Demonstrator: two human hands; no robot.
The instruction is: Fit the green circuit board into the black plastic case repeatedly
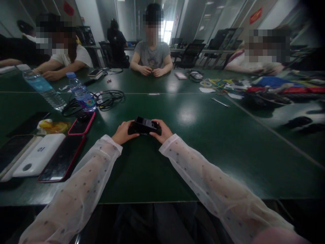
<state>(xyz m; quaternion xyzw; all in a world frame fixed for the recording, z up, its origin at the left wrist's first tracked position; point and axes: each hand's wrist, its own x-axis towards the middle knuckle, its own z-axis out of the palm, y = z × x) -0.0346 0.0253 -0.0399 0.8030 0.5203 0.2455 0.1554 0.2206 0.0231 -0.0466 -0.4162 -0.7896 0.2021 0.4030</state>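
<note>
Between my two hands is a black box-like device (144,126), held just over or on the green table (142,169); I cannot tell if it touches the surface. A raised, greyish panel shows on its top. My left hand (125,132) wraps round its left end, thumb along the near side. At the opposite end, my right hand (162,131) grips it the same way. Parts of the fingers are hidden behind the device. Sheer white dotted sleeves cover both my forearms.
Left of me lie phones (62,157), a white power bank (39,154) and a pink-edged phone (82,122). Water bottles (81,91) and black cables (109,100) are behind them. A wrench-like tool (220,102) and heaped cables (276,84) lie right. Several people sit around the table.
</note>
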